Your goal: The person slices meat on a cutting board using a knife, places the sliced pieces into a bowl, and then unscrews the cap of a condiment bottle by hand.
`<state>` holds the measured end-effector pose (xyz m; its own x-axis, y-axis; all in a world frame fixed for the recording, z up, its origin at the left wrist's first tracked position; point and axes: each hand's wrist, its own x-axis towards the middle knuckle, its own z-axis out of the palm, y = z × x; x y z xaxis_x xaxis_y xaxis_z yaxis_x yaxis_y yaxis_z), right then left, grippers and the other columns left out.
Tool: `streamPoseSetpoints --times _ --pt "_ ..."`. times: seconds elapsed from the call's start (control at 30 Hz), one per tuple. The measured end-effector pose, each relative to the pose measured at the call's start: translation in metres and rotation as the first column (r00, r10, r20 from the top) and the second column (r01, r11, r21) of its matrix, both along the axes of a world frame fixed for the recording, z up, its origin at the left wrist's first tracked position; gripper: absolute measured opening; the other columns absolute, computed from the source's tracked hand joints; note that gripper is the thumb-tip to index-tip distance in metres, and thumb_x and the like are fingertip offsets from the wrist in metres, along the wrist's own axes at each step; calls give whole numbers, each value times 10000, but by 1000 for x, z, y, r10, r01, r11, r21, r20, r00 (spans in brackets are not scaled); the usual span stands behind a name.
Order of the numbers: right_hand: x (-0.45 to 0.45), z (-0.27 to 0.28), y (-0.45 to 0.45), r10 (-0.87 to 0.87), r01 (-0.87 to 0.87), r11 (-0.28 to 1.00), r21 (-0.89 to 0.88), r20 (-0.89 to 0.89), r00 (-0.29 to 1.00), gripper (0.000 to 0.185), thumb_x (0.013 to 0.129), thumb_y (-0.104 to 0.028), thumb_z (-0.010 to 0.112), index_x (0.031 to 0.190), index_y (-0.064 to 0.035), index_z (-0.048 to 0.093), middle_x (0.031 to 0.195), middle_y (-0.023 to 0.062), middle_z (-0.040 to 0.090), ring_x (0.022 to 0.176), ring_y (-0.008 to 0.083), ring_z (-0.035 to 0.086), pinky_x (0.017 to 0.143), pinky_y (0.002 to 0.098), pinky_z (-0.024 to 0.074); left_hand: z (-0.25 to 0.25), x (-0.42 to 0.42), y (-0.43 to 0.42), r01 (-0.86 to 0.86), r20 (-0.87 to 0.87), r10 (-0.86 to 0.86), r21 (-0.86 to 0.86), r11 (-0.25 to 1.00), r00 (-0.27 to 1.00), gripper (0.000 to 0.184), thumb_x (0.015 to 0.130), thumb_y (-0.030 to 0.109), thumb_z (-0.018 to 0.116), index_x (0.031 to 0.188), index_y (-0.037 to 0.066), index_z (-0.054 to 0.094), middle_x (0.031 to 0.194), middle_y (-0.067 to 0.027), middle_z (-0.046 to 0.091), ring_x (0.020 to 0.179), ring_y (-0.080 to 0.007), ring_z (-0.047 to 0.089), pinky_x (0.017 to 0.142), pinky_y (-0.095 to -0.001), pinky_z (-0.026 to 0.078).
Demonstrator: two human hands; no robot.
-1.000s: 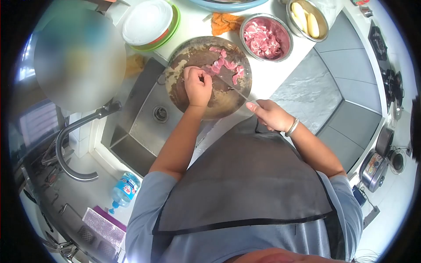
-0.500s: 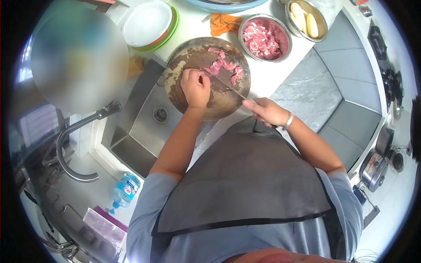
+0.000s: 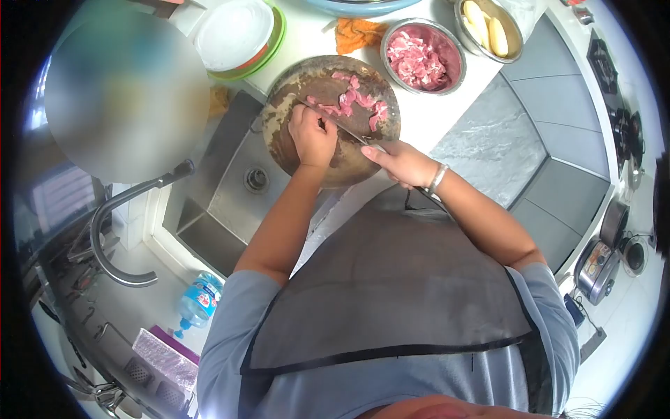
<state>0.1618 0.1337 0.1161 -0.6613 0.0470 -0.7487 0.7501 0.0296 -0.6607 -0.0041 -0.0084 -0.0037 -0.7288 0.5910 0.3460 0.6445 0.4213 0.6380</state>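
Observation:
A round, worn wooden cutting board (image 3: 356, 164) lies across the edge between sink and counter. Sliced raw meat (image 3: 347, 103) is strewn in a curved line over its far half. My left hand (image 3: 313, 136) rests on the board with fingers curled down on meat, most of which they hide. Gripped by its handle in my right hand (image 3: 405, 164) is a knife (image 3: 351, 132). Its blade slants up and left across the board, close beside my left fingertips. Behind the board to the right, a steel bowl (image 3: 460, 77) holds many more meat slices.
A second bowl (image 3: 518, 54) contains peeled, pale yellow pieces. An orange cloth (image 3: 357, 35) lies at the back, with stacked plates (image 3: 234, 35) to its left. The steel sink (image 3: 227, 188), curved faucet (image 3: 105, 258) and blue-labelled pump bottle (image 3: 200, 300) are at left.
The knife and my right hand have moved left and slightly up across the board. Meat beside the blade has spread a little. My left hand stays almost where it was.

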Motion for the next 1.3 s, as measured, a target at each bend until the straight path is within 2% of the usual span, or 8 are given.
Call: streamPoseSetpoints --times 0.23,0.37,0.47,0.6,0.7,1.07,1.17,1.3 --pt "50 -7 15 -93 101 987 -126 75 993 647 964 -636 492 872 -8 617 562 -10 437 392 88 426 364 260 371 10 3 -2 -5 29 5 -5 1000 1000 79 823 34 654 859 44 584 925 -120 598 826 -303 609 752 -414 483" --pt "79 13 16 -32 29 992 120 21 999 634 951 -612 536 786 -2 594 585 96 516 482 213 516 485 365 448 10 2 -1 46 267 -77 123 991 961 154 899 18 600 1052 38 591 1017 -145 636 921 -300 640 837 -399 497" --pt "86 28 21 125 -89 889 449 -52 991 640 938 -590 565 772 27 587 632 186 561 593 317 562 616 439 472 20 -5 7 -47 662 -198 334 941 723 272 959 -11 527 1230 10 523 1099 -141 648 991 -217 655 886 -325 506" --pt "94 49 30 116 -93 847 523 -11 993 629 925 -576 587 792 38 604 675 223 586 654 361 572 664 454 462 29 -22 11 9 614 -173 260 966 770 319 990 49 538 1295 -25 478 1139 -139 616 999 -213 629 939 -334 484" --pt "109 45 35 -30 36 900 435 -21 999 602 930 -554 608 847 42 628 643 174 567 631 288 584 625 414 458 21 -22 27 -9 79 16 -89 996 997 417 925 187 654 1278 -7 544 1167 -169 577 1110 -317 539 1010 -432 409" --pt "137 48 35 -359 364 920 144 -61 931 530 960 -499 615 960 30 643 569 -4 511 447 77 477 460 271 404 43 46 72 167 -31 -173 -147 975 984 640 694 458 840 1137 61 604 1180 -121 502 1156 -338 440 1032 -482 345" --pt "139 51 36 -371 376 918 125 -63 927 522 958 -492 622 963 29 644 570 -16 506 449 75 479 458 265 401 41 44 73 173 -246 -207 -153 973 947 594 688 408 859 1104 64 610 1133 -113 514 1097 -345 477 967 -469 400" --pt "142 54 35 -390 395 914 97 -70 918 506 952 -482 637 969 24 650 581 -27 505 455 70 467 455 259 389 23 35 73 346 -72 -362 -175 922 929 496 743 299 795 1123 55 590 1209 -159 498 1121 -370 483 1010 -504 372"
